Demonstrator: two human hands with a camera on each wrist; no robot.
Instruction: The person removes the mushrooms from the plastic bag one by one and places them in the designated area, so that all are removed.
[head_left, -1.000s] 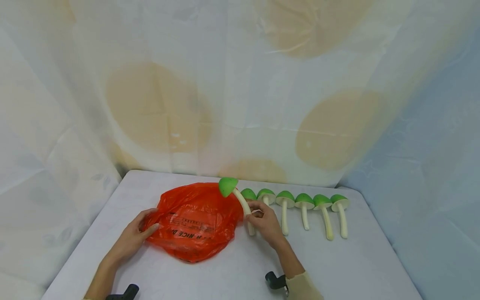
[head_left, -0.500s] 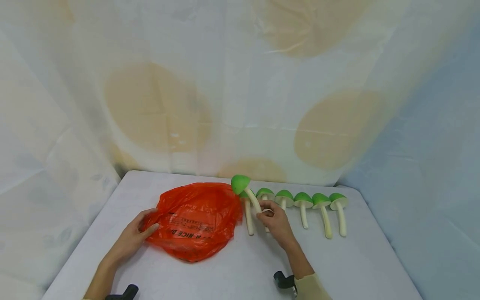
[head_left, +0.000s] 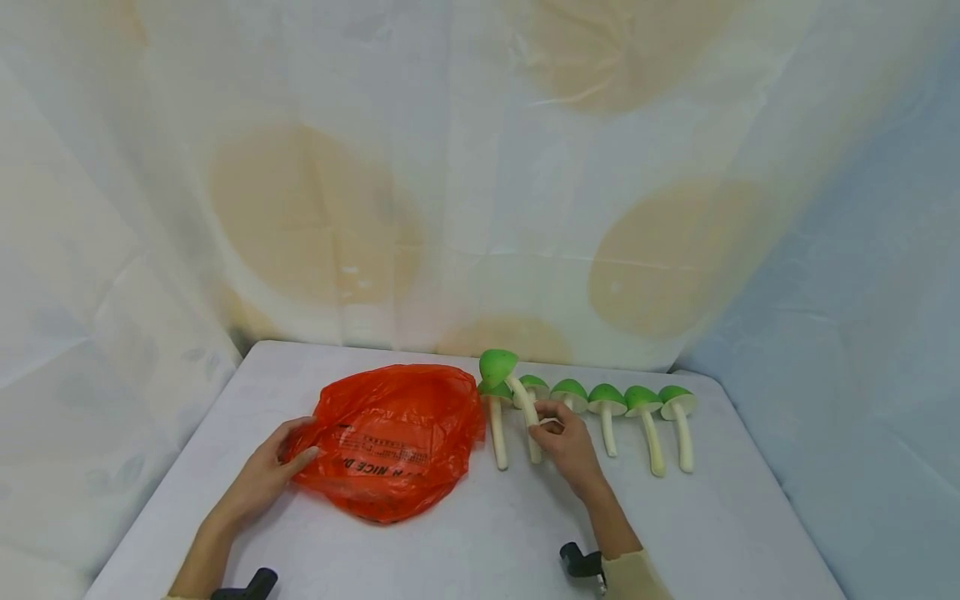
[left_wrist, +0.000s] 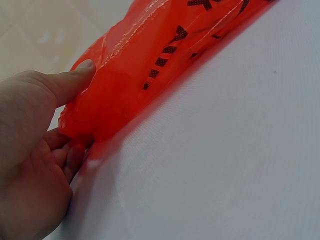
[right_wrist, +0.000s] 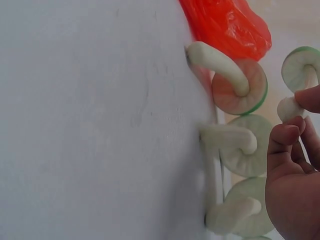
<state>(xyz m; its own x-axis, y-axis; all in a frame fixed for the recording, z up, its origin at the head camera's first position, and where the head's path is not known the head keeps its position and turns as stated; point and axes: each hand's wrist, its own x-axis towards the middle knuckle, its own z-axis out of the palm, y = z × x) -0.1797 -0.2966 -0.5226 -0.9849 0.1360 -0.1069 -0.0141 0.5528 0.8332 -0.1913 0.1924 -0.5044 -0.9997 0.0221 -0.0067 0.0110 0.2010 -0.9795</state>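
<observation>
On the left of the table a red plastic bag (head_left: 397,417) with black lettering lies bunched. My left hand (head_left: 261,473) holds its left edge, the thumb (left_wrist: 75,80) on top and the other fingers curled beneath. Between thumb and fingers, my right hand (head_left: 572,454) pinches the stem of a green-capped mushroom (head_left: 498,367), which looks artificial. This mushroom is raised, its cap up and tilted to the left, over the left end of a row of similar mushrooms. In the right wrist view, the pinched stem end (right_wrist: 288,109) shows beside the fingertips.
Several green-capped mushrooms with pale stems lie in a row, caps toward the back edge; one mushroom (head_left: 678,408) is at the right end. The leftmost mushroom (head_left: 498,429) lies close to the bag. A patterned curtain (head_left: 480,167) hangs behind the white table (head_left: 720,533).
My right hand has moved right with the mushroom, away from the bag and along the row. My left hand and the bag have stayed put.
</observation>
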